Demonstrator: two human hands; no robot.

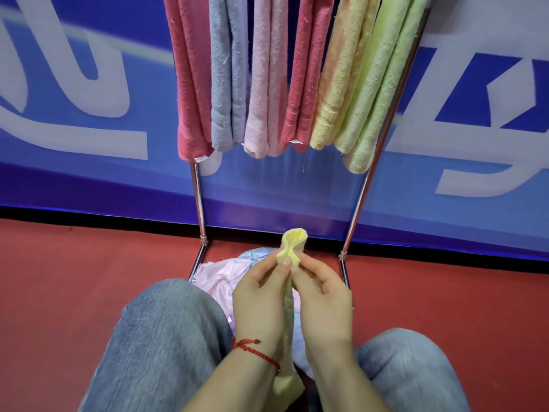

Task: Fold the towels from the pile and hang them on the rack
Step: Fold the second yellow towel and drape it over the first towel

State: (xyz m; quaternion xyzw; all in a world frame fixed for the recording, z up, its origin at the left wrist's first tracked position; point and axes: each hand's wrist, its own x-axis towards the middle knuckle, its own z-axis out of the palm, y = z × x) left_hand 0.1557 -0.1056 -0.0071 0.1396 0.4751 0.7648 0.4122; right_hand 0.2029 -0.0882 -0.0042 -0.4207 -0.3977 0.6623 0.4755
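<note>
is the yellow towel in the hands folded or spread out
Folded: the yellow towel is doubled into a narrow strip, pinched by the left hand and right hand.

Indoor sports/event hall, red floor (89,278), big blue printed banner (74,179) w/ white lettering

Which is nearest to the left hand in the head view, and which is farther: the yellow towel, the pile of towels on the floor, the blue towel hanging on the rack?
1. yellow towel: pinched by the left hand, also by the right hand.
2. pile of towels: on the floor, just behind the hands.
3. blue towel: hanging high on the rack, second from left.
</note>
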